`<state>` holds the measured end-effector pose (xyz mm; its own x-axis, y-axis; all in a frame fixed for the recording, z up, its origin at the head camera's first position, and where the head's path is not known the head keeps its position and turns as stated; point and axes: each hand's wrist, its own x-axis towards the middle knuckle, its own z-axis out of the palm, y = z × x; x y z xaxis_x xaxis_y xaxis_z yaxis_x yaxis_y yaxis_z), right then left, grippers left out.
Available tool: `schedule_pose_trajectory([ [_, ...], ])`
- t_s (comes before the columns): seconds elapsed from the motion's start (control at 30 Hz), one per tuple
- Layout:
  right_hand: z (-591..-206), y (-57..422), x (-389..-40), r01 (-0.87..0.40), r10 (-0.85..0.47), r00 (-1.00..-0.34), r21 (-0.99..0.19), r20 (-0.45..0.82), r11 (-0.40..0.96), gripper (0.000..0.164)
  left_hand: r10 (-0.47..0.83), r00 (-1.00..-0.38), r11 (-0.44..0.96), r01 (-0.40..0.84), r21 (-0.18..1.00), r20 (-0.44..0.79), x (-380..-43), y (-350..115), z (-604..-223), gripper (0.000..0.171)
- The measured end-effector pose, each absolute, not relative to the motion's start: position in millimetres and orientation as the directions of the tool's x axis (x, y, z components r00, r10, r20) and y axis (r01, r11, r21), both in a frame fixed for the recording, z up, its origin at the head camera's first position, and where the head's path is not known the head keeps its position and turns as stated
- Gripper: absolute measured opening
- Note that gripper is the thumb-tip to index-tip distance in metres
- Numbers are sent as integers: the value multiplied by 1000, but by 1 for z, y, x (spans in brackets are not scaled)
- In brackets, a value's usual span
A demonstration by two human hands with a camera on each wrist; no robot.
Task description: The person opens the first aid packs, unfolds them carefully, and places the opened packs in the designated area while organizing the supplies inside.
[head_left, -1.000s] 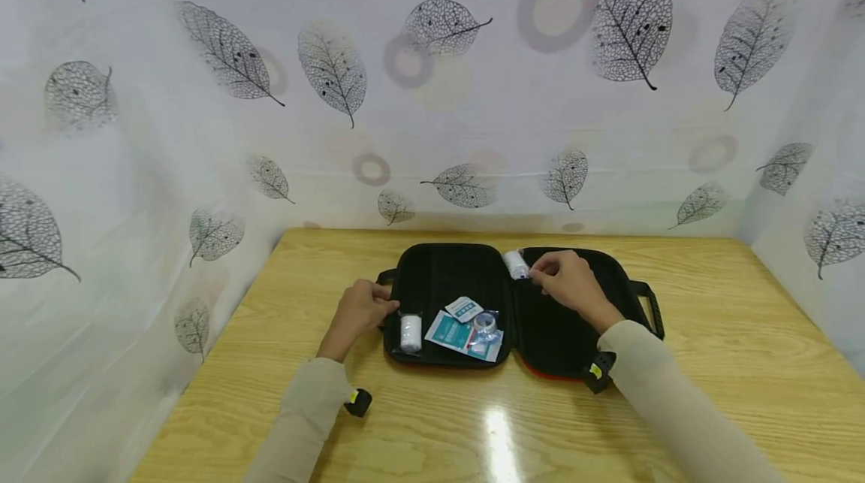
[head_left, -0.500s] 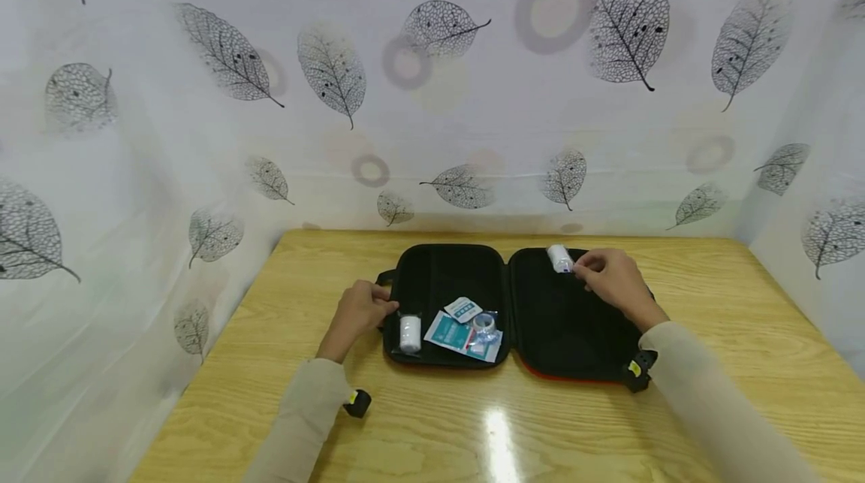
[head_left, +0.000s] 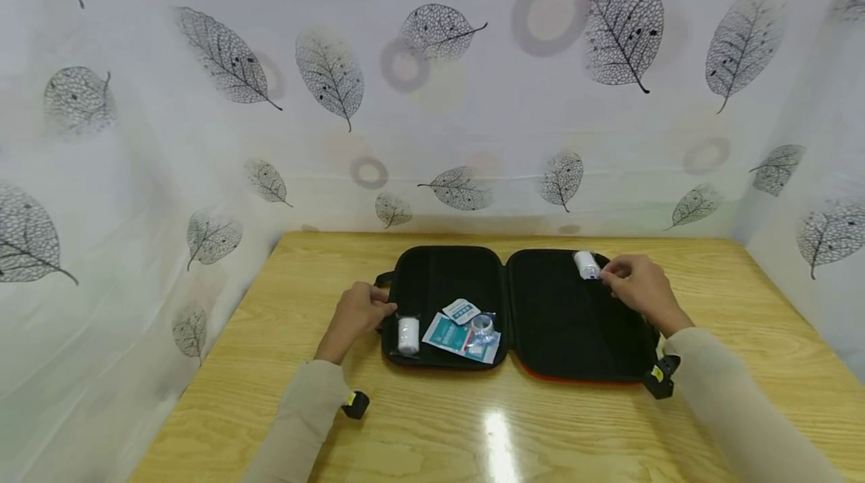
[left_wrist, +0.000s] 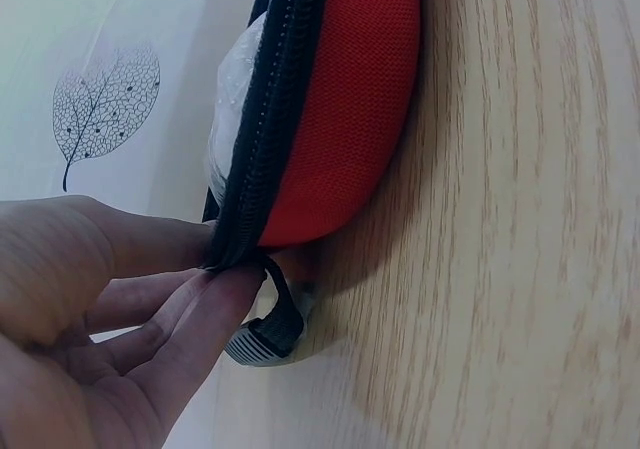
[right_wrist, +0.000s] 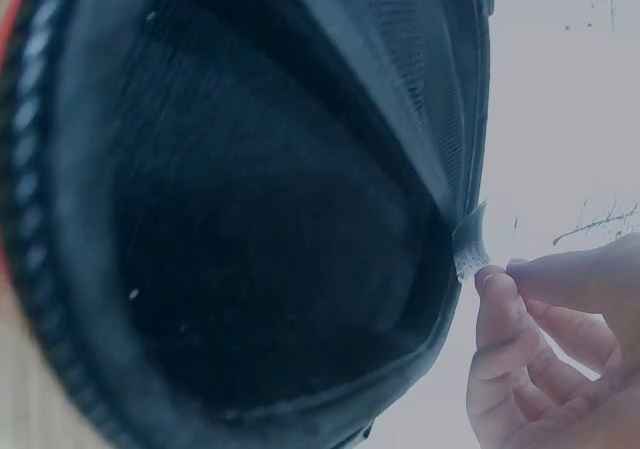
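A black-lined, red-shelled zip case (head_left: 550, 325) lies spread open on the table. My right hand (head_left: 642, 289) pinches the wrapper of a white bandage roll (head_left: 586, 265) over the far right corner of the right half. In the right wrist view, thumb and fingertips hold a bit of the clear wrapper (right_wrist: 470, 249) near the case rim. My left hand (head_left: 361, 309) grips the case's left edge; the left wrist view shows thumb and fingers pinching the zipper rim (left_wrist: 245, 209) beside a carry handle (left_wrist: 270, 334).
In the left half lie another wrapped bandage roll (head_left: 408, 335), a teal-and-white packet (head_left: 446, 333), a small white packet (head_left: 462, 311) and a bagged roll of tape (head_left: 483, 325). A wooden table (head_left: 432, 423) carries everything; a leaf-print curtain (head_left: 432, 115) hangs behind it.
My right hand has carried the bandage roll rightward, from near the hinge to the far right corner of the case. My left hand keeps its place on the left edge.
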<state>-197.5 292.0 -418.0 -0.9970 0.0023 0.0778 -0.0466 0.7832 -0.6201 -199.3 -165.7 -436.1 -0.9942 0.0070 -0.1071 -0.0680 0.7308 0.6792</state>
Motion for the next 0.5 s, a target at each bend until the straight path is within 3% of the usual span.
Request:
schedule_pose_trajectory([
  [0.5, -422, 305, -193, 0, 8, -1000, -578, 13, 816, 22, 2, -994, 730, -72, 680, -108, -198, -166, -437, 26],
])
